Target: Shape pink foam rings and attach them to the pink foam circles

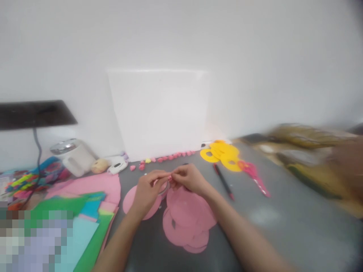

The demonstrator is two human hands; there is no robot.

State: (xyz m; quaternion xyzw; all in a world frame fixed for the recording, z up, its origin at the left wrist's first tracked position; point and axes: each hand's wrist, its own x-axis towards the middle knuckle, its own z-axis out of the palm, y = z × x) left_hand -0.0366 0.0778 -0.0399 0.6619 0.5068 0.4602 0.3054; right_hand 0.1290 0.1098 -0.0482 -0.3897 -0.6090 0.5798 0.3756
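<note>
My left hand [149, 189] and my right hand [189, 179] meet above the middle of the table, both with fingers pinched together. Between the fingertips is something small and pinkish, too blurred to name. A pale ring-shaped thing [165, 188], perhaps a tape roll, shows just under the left fingers; whether they touch it I cannot tell. Beneath my right hand lies a pile of overlapping pink paper circles [185, 211], some with a hole cut in them. Another pink paper circle [131, 200] is partly covered by my left hand.
Yellow paper rings [231, 162], a black-and-red pen [224, 182] and pink scissors [256, 177] lie to the right. Coloured paper sheets [64, 206] and a white mug [76, 158] are at left. Small pink pieces [170, 156] line the foot of a white board [161, 113].
</note>
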